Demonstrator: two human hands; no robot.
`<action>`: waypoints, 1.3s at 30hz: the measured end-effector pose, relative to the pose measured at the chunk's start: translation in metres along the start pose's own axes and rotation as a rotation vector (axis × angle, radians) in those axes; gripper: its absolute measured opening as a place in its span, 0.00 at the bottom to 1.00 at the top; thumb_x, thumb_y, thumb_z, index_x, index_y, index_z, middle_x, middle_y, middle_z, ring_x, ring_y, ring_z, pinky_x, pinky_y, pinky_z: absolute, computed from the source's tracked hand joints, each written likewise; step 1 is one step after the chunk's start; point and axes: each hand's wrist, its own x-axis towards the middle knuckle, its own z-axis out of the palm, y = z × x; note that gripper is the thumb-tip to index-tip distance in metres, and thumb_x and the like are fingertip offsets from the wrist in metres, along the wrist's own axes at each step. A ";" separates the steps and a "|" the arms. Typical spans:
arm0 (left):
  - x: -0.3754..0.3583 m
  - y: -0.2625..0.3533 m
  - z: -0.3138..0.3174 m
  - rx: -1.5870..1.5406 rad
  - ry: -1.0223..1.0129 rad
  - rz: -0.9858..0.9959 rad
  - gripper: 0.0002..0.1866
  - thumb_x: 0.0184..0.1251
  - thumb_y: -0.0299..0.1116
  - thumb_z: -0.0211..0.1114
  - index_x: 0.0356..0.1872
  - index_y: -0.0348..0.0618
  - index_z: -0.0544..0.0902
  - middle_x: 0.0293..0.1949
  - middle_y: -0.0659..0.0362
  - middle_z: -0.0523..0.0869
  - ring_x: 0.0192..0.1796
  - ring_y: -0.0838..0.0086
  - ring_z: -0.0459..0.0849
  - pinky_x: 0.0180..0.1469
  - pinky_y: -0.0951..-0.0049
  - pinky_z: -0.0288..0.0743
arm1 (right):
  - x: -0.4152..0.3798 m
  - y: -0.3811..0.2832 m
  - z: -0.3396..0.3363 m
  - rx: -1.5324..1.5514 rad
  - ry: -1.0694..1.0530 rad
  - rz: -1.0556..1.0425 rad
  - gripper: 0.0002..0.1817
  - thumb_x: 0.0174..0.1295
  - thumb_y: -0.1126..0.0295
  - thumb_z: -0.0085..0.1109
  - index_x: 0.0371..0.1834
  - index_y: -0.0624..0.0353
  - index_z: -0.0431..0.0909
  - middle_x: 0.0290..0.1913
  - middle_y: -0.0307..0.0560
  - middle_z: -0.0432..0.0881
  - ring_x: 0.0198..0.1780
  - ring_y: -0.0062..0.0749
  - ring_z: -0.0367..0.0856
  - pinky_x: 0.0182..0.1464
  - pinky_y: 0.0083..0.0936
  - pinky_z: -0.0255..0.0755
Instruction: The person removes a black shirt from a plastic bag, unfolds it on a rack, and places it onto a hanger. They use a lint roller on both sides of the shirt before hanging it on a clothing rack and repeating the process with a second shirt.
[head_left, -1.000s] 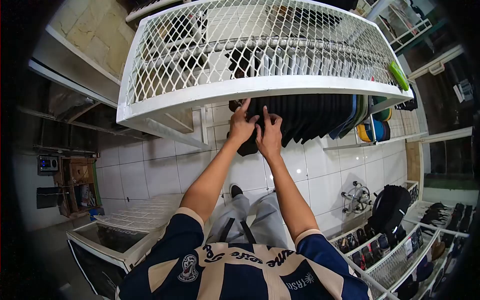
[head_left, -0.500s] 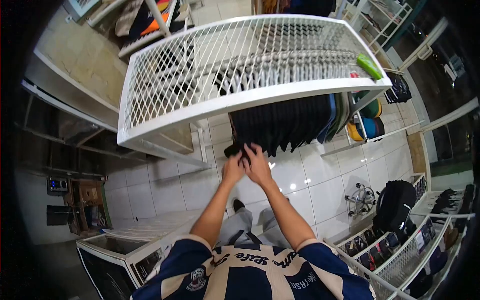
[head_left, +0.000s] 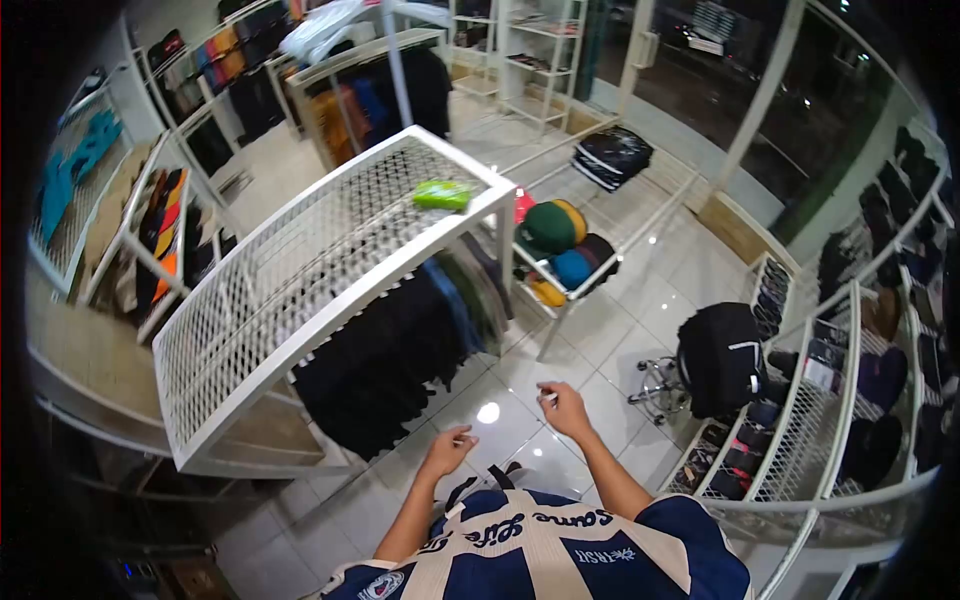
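Note:
My left hand (head_left: 449,452) is held in front of my torso, fingers loosely bent and a little apart, with nothing visible in it. To its right and slightly farther forward is my right hand (head_left: 566,410), its fingers half curled and apart, apparently holding nothing. Both are clear of the rack. Nearest to my left hand hang black garments (head_left: 375,360) in a dense row under the white mesh-topped rack (head_left: 330,295). Blue and green garments (head_left: 465,295) hang at the row's right end. A bright green packet (head_left: 441,195) lies on the mesh top.
Right of the rack, a low white frame (head_left: 625,255) carries coloured caps (head_left: 548,228) and a plastic-wrapped black stack (head_left: 611,157). A black backpack (head_left: 718,360) sits over a wheeled chrome base (head_left: 658,388). Shelves with caps (head_left: 872,450) line the right side.
My hands have come off the black garment and moved apart, back toward my body. The view has swung right, bringing the caps and glass front further in.

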 end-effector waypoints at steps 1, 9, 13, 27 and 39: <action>0.016 0.015 0.001 0.000 0.001 0.035 0.27 0.68 0.45 0.72 0.63 0.41 0.83 0.49 0.47 0.91 0.50 0.62 0.90 0.55 0.65 0.81 | 0.008 0.003 -0.023 -0.013 0.063 0.019 0.17 0.64 0.69 0.67 0.56 0.58 0.85 0.45 0.52 0.88 0.38 0.36 0.87 0.44 0.30 0.82; 0.110 0.106 0.045 0.041 -0.183 0.142 0.28 0.69 0.46 0.70 0.64 0.40 0.82 0.49 0.45 0.91 0.48 0.60 0.90 0.55 0.64 0.81 | 0.010 0.033 -0.119 0.268 0.389 0.226 0.18 0.67 0.71 0.63 0.59 0.59 0.83 0.41 0.44 0.88 0.37 0.25 0.86 0.42 0.23 0.79; 0.158 0.136 0.071 0.089 -0.304 0.147 0.27 0.69 0.48 0.70 0.61 0.39 0.84 0.48 0.46 0.91 0.49 0.62 0.90 0.54 0.63 0.81 | 0.020 0.054 -0.106 0.469 0.343 0.241 0.16 0.67 0.77 0.61 0.58 0.65 0.82 0.40 0.42 0.87 0.37 0.22 0.86 0.39 0.18 0.78; 0.462 0.235 0.156 -0.141 -0.272 0.180 0.26 0.68 0.44 0.72 0.59 0.36 0.84 0.41 0.52 0.91 0.43 0.71 0.87 0.50 0.70 0.80 | 0.251 0.148 -0.245 0.384 0.105 0.335 0.15 0.70 0.75 0.60 0.58 0.65 0.82 0.40 0.40 0.86 0.37 0.22 0.83 0.44 0.20 0.78; 0.627 0.435 0.155 -0.207 -0.173 0.157 0.22 0.71 0.38 0.71 0.61 0.37 0.83 0.43 0.54 0.91 0.45 0.72 0.87 0.50 0.71 0.80 | 0.505 0.214 -0.325 0.569 0.139 0.350 0.14 0.70 0.70 0.63 0.56 0.61 0.84 0.40 0.44 0.86 0.36 0.25 0.85 0.42 0.22 0.78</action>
